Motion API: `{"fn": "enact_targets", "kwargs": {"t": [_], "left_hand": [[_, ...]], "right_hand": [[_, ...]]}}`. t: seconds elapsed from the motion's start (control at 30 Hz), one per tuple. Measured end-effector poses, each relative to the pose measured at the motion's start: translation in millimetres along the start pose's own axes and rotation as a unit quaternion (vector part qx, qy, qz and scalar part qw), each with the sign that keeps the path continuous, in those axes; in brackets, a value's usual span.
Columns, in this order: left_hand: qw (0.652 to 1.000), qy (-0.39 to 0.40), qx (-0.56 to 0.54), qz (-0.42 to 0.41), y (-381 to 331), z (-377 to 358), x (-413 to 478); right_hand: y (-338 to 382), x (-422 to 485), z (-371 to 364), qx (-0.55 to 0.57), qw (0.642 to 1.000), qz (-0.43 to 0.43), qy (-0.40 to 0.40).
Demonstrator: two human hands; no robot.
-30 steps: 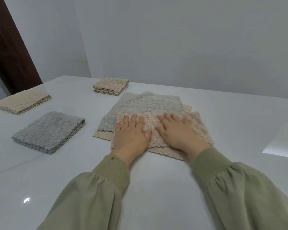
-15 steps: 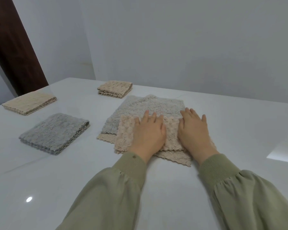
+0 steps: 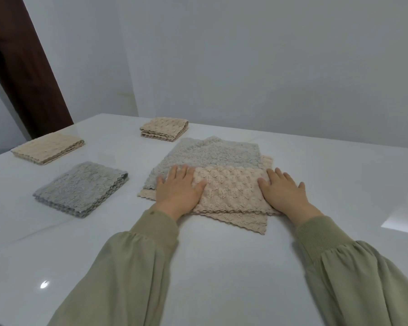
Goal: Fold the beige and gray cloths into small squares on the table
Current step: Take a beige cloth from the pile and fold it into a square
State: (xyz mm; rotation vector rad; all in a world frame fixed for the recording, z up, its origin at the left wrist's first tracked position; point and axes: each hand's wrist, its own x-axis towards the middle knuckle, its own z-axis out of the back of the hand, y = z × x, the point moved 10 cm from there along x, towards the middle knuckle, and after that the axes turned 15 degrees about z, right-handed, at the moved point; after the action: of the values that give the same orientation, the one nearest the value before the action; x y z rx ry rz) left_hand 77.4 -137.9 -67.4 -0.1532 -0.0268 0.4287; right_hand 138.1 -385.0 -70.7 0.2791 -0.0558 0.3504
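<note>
Left hand point(image 3: 178, 191) and right hand point(image 3: 283, 192) lie flat with fingers spread, pressing the ends of the beige cloth point(image 3: 229, 189) on the glossy white table point(image 3: 222, 267). Behind that cloth a gray cloth point(image 3: 212, 152) lies open. Left of it sits a folded gray square point(image 3: 80, 188), and beyond are pale walls point(image 3: 269, 67).

Strip point(image 3: 231, 189) on stack point(image 3: 210, 154); 3 folded cloths point(image 3: 80, 187) L.

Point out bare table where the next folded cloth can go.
The widest bare table lies right of the right hand. Another patch lies this side of the folded gray cloth. Crowded: the left, with that cloth, the left beige square and the far beige square.
</note>
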Motion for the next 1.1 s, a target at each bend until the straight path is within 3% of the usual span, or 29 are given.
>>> {"fn": "enact_targets", "kwargs": {"t": [0.1,0.17,0.27,0.33,0.4,0.5,0.77,0.97,1.1], "left_hand": [[0.997,-0.076,-0.024,0.013,-2.2,18.3,-8.3],[0.991,-0.126,-0.048,-0.002,-11.5,33.9,-18.1],[0.985,-0.141,-0.069,-0.074,-44.6,40.1,-38.9],[0.987,-0.092,-0.060,-0.115,-66.2,23.7,-50.2],[0.990,-0.042,-0.009,-0.131,-76.2,1.6,-53.5],[0.990,-0.027,0.034,-0.131,-76.1,-8.6,-49.3],[0.991,-0.024,0.033,-0.128,-75.2,-8.3,-48.9],[0.992,-0.031,0.008,-0.125,-73.1,-5.0,-49.0],[0.990,-0.050,-0.074,-0.110,-68.3,8.0,-49.1]], "right_hand": [[-13.7,-2.1,29.8,0.084,0.983,-0.014,-0.160],[-24.4,-2.7,38.0,0.118,0.972,-0.028,-0.199],[-30.3,3.7,31.9,0.079,0.986,-0.039,-0.145],[-28.5,7.4,24.2,0.030,0.994,-0.037,-0.097],[-27.0,10.6,18.4,-0.008,0.997,-0.032,-0.062],[-28.5,12.4,14.7,-0.006,0.998,-0.037,-0.050],[-28.3,3.7,33.1,0.132,0.979,-0.050,-0.148],[-14.8,-3.1,54.5,0.351,0.903,-0.021,-0.246],[16.3,-4.5,79.3,0.427,0.883,0.035,-0.191]]}}
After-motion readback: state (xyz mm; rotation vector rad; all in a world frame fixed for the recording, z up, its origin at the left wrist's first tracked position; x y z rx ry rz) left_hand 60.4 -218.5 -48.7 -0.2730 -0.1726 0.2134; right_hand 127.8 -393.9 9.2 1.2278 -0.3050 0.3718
